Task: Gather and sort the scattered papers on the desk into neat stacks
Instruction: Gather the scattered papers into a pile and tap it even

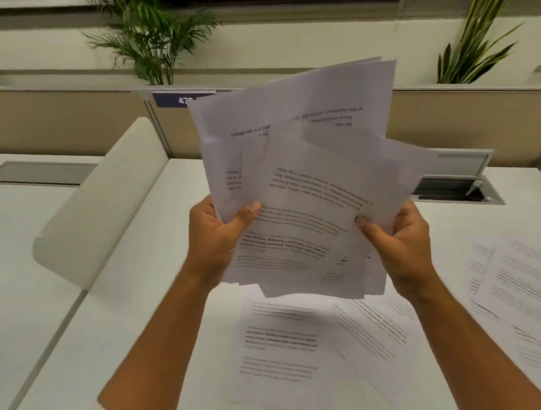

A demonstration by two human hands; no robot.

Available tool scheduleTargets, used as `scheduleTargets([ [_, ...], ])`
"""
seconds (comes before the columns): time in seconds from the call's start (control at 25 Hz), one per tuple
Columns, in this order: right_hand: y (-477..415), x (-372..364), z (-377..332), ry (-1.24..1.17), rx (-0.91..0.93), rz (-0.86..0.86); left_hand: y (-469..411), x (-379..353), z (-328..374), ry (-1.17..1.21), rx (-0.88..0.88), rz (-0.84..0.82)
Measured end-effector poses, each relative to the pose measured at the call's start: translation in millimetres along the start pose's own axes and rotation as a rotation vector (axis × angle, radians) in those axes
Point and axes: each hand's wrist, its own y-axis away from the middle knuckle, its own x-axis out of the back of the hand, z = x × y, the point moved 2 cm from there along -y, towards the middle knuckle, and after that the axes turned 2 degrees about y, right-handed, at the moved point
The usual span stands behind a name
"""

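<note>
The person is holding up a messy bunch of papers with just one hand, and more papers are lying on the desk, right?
Not quite: the head view shows both hands holding the messy bunch of papers, the left hand and the right hand. More papers do lie on the desk.

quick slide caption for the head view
Both hands, left and right, hold an uneven bundle of papers above loose sheets on the desk.

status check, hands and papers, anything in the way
Left hand and right hand both gripping uneven paper bundle, raised. Loose sheets on desk. Nothing in the way.
</note>
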Motion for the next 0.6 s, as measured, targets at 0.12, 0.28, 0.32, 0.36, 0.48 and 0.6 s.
scheduleTargets([
  [0.12,12.0,21.6,22.5,-0.067,-0.036,0.025,2.9,-15.0,-17.3,0.010,0.019,-0.086],
  [0.28,31.1,33.6,60.0,-0.040,-0.173,-0.029,21.5,-28.8,-62.9,-0.081,0.209,-0.157],
  [0.32,34.2,35.2,65.2,-0.036,-0.183,-0.051,27.2,-32.9,-73.2,-0.099,0.239,-0.170],
  [0.36,36.3,36.0,68.2,-0.041,-0.188,-0.067,31.9,-36.6,-80.5,-0.102,0.257,-0.168],
  [0.48,37.2,37.8,70.4,-0.044,-0.198,-0.076,36.8,-42.7,-88.9,-0.066,0.274,-0.093],
  [0.6,31.8,37.4,64.3,-0.052,-0.178,-0.027,32.2,-42.9,-84.1,-0.036,0.244,-0.035],
])
